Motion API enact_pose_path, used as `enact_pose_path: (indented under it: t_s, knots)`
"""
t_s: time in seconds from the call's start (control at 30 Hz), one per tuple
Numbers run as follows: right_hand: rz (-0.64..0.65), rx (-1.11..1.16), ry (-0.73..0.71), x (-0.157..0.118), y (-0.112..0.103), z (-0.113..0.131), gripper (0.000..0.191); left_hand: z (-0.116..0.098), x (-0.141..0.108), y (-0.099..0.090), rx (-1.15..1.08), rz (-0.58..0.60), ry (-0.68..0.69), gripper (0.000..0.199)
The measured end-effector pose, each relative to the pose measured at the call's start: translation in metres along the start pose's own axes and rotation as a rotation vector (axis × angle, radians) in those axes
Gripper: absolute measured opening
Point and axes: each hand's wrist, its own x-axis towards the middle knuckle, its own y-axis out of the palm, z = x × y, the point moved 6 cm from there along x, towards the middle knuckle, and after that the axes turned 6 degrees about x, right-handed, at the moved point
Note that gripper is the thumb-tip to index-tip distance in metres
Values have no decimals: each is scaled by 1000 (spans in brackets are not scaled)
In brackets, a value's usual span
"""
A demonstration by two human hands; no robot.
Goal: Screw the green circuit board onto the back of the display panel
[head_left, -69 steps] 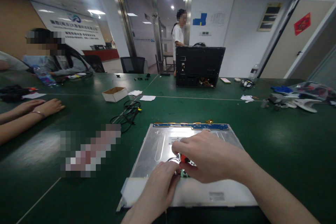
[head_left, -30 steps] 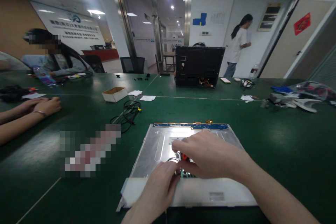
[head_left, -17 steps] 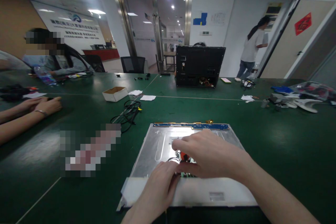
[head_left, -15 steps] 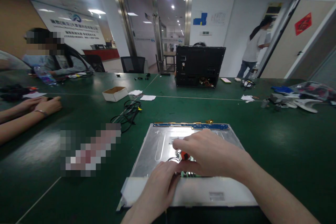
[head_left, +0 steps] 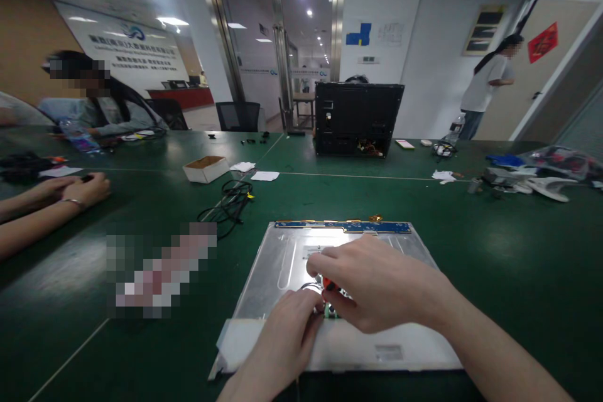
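Note:
A metal-backed display panel (head_left: 264, 286) lies flat on the green table, a blue circuit strip (head_left: 377, 227) along its far edge. My right hand (head_left: 381, 282) is over the panel's middle, fingers curled around a red-and-black screwdriver (head_left: 328, 284); its tip is hidden. Beneath the hand shows part of a green circuit board (head_left: 331, 312). My left hand (head_left: 292, 323) rests on the panel's near part, its fingertips closed together beside the board. What those fingertips hold, if anything, is hidden. A whitish strip (head_left: 348, 345) covers the panel's near edge.
Black cables (head_left: 230, 201) and an open cardboard box (head_left: 206, 169) are left of the panel. A black monitor housing (head_left: 358, 119) stands at the back. Another person's hands (head_left: 80, 191) rest at far left. Loose parts (head_left: 522, 179) lie at right.
My right hand has turned slightly around the screwdriver, its fingers shifting a little. My left hand stays almost still. In the background, a standing person has moved right.

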Motion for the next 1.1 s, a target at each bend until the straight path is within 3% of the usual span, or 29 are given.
enact_pose_path:
  t_s: [0.27,0.57,0.9,1.1]
  knots:
    - [-18,9,43,4,2,-7,17,-2,0,-3,6,-51,16,17]
    - [4,-11,30,1,-1,-1,12,-4,2,-4,5,7,-7,16]
    - [-24,-15,25,3,1,-4,20,-4,0,-4,17,-69,33,17]
    - [-20,-40,38,3,1,-4,10,-4,1,-4,18,-47,29,19]
